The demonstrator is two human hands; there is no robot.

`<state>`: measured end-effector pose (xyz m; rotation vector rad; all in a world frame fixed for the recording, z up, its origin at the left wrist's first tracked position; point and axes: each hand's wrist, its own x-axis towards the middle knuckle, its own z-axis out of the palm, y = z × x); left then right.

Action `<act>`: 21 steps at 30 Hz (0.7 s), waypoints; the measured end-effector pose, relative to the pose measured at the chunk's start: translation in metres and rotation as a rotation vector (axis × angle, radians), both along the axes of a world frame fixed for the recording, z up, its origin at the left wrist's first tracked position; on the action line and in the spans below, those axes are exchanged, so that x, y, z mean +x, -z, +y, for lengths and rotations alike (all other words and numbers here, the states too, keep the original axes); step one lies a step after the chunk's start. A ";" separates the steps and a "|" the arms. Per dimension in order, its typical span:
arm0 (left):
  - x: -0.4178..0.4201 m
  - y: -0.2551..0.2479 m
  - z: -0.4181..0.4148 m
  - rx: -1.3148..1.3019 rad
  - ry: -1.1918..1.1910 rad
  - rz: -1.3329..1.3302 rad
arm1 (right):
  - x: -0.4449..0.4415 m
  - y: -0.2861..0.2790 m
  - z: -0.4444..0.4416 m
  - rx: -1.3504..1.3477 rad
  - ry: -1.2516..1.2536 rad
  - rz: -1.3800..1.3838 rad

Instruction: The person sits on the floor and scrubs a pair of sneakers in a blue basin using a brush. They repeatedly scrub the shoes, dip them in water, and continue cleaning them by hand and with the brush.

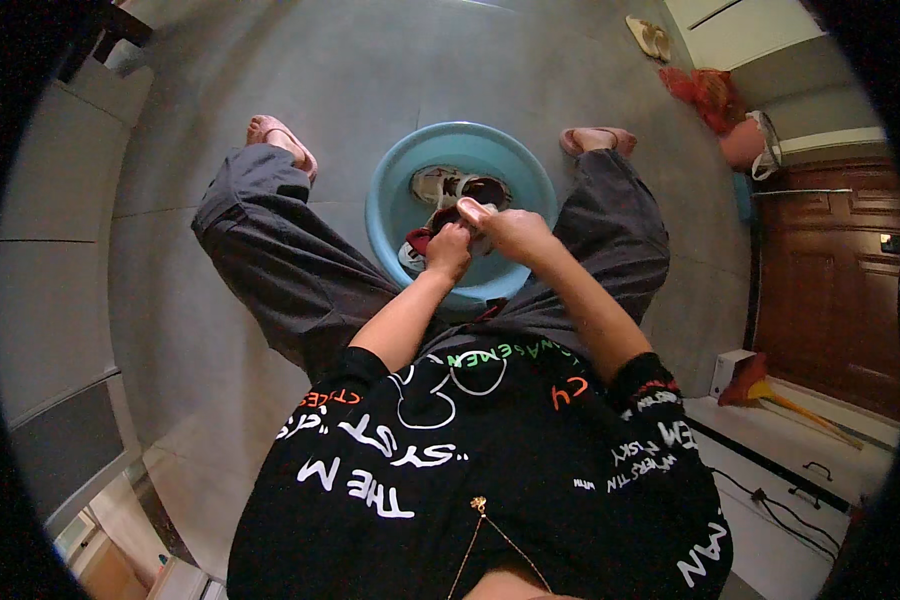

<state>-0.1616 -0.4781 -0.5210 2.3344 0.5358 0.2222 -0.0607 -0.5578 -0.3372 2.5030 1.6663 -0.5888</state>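
Note:
A light-blue plastic basin [381, 217] stands on the floor between my legs, apparently with water in it. One sneaker [429, 184], pale with dark laces, lies in its far part. Nearer to me is a second shoe [418, 241] with dark red and white parts, mostly covered by my hands. My left hand [450, 251] grips this nearer shoe. Just to its right, my right hand [521, 236] is closed around a small pink brush [474, 211], held over the same shoe. The brush's bristles are hidden.
Grey floor tiles [330, 67] surround the basin. My feet in pink slippers [300, 146] rest on either side. Along the right are beige shoes [649, 39], red bags [709, 94], a brown door [825, 285] and a broom [750, 382]. Pale cabinets [52, 180] line the left.

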 end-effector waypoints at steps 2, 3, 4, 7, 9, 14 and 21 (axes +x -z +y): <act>-0.001 -0.007 -0.002 -0.029 0.079 0.022 | -0.006 0.020 0.018 -0.082 0.099 -0.017; -0.001 -0.010 -0.001 -0.041 0.118 0.034 | -0.004 0.035 0.026 -0.120 0.148 -0.024; -0.002 -0.005 -0.002 0.096 0.167 0.023 | -0.001 0.047 0.032 -0.103 0.207 -0.034; -0.003 -0.010 0.002 -0.035 0.093 0.014 | 0.011 0.025 0.021 -0.118 0.124 -0.004; 0.000 -0.007 0.004 0.030 0.031 0.016 | 0.011 -0.002 0.003 -0.089 0.073 -0.027; 0.002 -0.011 0.000 0.017 -0.003 -0.062 | 0.005 0.007 -0.013 -0.051 0.004 -0.072; -0.004 -0.022 0.001 -0.009 0.065 -0.066 | 0.007 0.023 0.028 -0.057 0.147 -0.022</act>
